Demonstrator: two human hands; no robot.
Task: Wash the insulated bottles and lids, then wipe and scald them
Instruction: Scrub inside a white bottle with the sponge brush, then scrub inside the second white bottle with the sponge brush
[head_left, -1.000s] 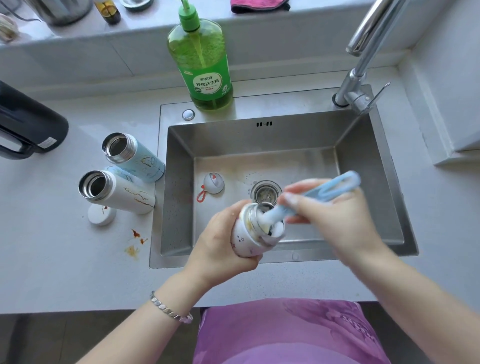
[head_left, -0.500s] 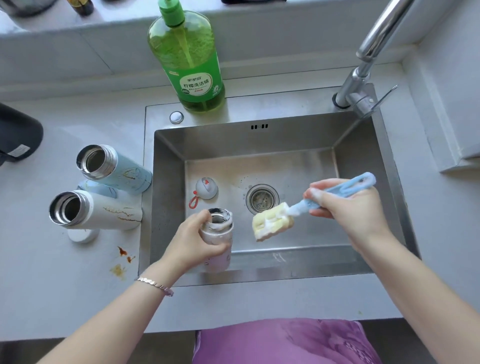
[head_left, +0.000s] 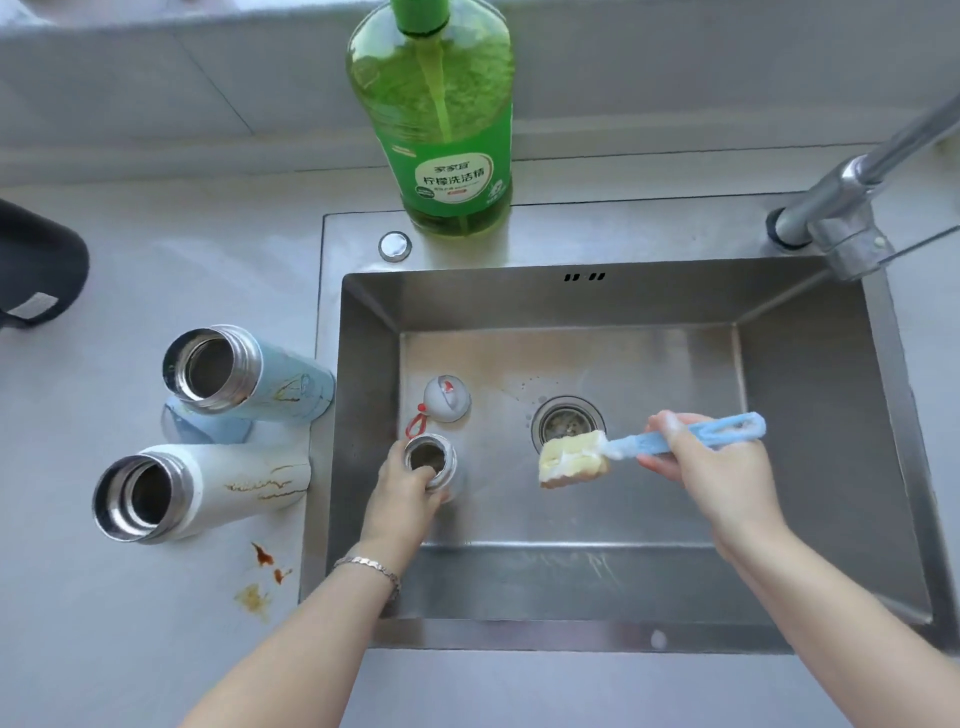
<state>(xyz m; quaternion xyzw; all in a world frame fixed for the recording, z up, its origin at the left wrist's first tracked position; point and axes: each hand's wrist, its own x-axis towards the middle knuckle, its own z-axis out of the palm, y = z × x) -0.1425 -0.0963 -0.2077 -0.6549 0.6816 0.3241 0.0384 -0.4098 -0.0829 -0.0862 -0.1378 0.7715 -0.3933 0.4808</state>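
Within the sink, the left hand grips an open insulated bottle beside a lid. The right hand holds a soapy sponge brush. An open blue bottle and white bottle are on the table.

I can read only one label, on the green detergent bottle: 家家宜 on top, 柠檬洗洁精 beneath it. The smaller print under that is too fine for me.

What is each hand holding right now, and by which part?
Left hand: the small bottle, gripped around its steel neck, upright in the sink. Right hand: the sponge brush, held by its blue handle.
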